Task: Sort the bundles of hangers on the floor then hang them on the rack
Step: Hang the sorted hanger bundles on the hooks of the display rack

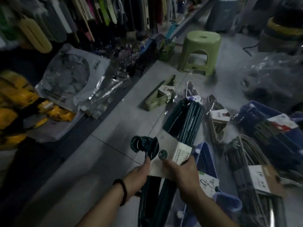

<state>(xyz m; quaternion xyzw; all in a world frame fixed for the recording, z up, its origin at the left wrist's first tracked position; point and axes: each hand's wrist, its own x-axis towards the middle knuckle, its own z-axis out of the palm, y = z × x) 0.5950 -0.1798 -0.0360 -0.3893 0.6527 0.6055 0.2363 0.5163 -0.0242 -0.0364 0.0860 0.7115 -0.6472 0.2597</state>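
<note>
On the grey tiled floor (106,141) of a dim, crowded shop aisle, bundles of hangers lie scattered ahead of me. An olive bundle (157,97) rests near a pale green stool (199,51). A beige bundle (216,122), a grey bundle (242,153) and blue bundles (270,128) crowd together on my right.

I hold the dark green bundle (185,122) above the tiles, its hooks (144,145) curling to the left and a white paper band (164,145) wrapped round its middle. The fingers of my left hand (139,176) are curled round the bundle at the band's near edge. My right hand (185,174) grips the band's other side, thumb on top.

Along the left wall runs a rack (73,18) packed with hanging goods. Beneath it lie yellow packets (19,102) and a fan in a clear plastic bag (68,76).
</note>
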